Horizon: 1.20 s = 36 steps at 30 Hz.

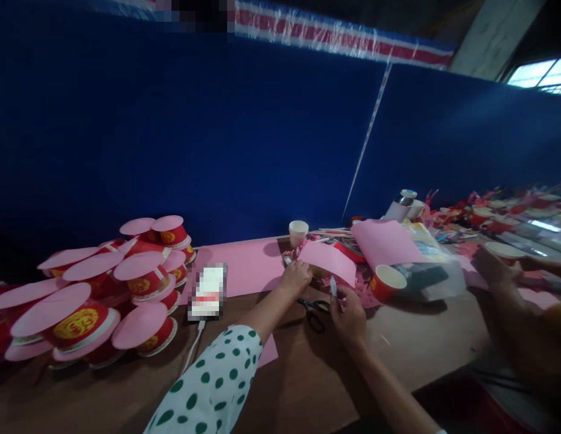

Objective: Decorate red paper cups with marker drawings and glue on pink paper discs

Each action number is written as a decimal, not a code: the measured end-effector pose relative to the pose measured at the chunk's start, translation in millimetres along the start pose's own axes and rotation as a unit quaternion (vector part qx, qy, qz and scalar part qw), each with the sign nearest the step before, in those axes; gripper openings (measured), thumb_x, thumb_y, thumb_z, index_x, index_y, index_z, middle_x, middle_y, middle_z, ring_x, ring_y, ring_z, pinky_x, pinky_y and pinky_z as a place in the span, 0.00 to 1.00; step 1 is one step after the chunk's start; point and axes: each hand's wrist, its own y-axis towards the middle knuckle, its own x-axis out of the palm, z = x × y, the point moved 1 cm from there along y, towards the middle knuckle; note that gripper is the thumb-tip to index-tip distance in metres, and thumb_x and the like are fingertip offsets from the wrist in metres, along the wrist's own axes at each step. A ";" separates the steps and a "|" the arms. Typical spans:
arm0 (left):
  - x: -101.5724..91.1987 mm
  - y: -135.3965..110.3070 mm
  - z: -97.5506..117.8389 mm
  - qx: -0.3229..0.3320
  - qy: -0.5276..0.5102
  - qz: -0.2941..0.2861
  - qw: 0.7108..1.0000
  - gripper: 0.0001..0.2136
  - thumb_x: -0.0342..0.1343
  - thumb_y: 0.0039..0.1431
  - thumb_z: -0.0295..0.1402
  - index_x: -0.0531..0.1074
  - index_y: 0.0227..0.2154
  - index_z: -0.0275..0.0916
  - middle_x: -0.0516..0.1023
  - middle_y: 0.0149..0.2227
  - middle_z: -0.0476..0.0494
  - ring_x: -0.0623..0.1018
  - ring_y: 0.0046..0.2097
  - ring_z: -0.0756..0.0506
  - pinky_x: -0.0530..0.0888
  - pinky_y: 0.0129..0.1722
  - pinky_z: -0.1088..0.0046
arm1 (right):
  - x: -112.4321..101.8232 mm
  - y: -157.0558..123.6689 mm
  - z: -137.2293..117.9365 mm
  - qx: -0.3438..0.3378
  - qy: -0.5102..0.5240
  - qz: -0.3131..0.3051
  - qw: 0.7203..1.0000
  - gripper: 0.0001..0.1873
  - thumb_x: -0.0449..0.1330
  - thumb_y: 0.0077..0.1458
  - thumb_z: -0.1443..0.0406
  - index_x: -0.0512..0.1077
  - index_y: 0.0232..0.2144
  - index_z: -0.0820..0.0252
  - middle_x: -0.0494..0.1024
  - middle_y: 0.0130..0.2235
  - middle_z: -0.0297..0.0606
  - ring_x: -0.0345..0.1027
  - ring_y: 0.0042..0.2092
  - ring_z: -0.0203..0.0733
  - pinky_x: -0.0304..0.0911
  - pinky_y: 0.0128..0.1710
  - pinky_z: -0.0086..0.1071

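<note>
My left hand (pixel 296 277) is closed at the near left edge of a curved pink paper piece (pixel 328 259). A small whitish bit shows by its fingertips, too blurred to name. Between the thumb and fingers of my right hand (pixel 350 316) a small white pointed object (pixel 333 286) stands tip up; its lower end is hidden. Black-handled scissors (pixel 315 319) lie on the table between my hands. To the right of my right hand stands a red paper cup (pixel 388 283), with pink paper scraps (pixel 367 292) beside it.
Red cups topped with pink discs (pixel 142 265) are stacked at the left. A phone (pixel 209 292) on a cable lies over pink paper (pixel 244 265). A white cup (pixel 298 232) and a flask (pixel 400 206) stand behind. Another person's hands (pixel 497 271) work at the right.
</note>
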 end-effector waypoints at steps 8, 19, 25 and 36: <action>-51.6 -64.1 15.0 -0.007 -0.089 0.043 0.995 0.06 0.51 0.58 0.28 0.71 0.36 0.35 0.76 0.34 0.41 0.74 0.40 0.43 0.70 0.43 0.62 | -3.0 -0.1 -2.4 -0.018 0.015 0.033 0.999 0.11 0.51 0.57 0.62 0.67 0.39 0.62 0.74 0.35 0.43 0.68 0.36 0.44 0.65 0.35 0.36; -78.2 -249.9 -6.7 -0.354 -0.579 0.100 0.728 0.13 0.57 0.53 0.38 0.73 0.39 0.38 0.77 0.41 0.42 0.75 0.44 0.43 0.70 0.46 0.66 | -37.3 -1.5 -63.4 -0.046 0.158 -0.161 0.973 0.09 0.53 0.58 0.64 0.70 0.40 0.59 0.75 0.39 0.41 0.69 0.41 0.44 0.66 0.39 0.35; -87.1 -273.3 3.3 -0.431 -0.691 0.134 0.565 0.12 0.64 0.45 0.38 0.75 0.31 0.37 0.80 0.31 0.46 0.77 0.33 0.49 0.72 0.36 0.76 | -42.3 -27.0 -122.3 -0.128 0.256 -0.265 0.921 0.12 0.53 0.58 0.69 0.71 0.43 0.55 0.75 0.38 0.39 0.69 0.40 0.40 0.66 0.39 0.33; -77.6 -276.1 12.0 -0.406 -0.748 0.111 0.513 0.09 0.64 0.47 0.34 0.76 0.31 0.38 0.80 0.29 0.47 0.77 0.30 0.52 0.72 0.32 0.80 | -44.9 -28.5 -145.2 -0.177 0.245 -0.299 0.905 0.12 0.55 0.56 0.69 0.71 0.43 0.57 0.73 0.35 0.40 0.67 0.36 0.39 0.64 0.36 0.34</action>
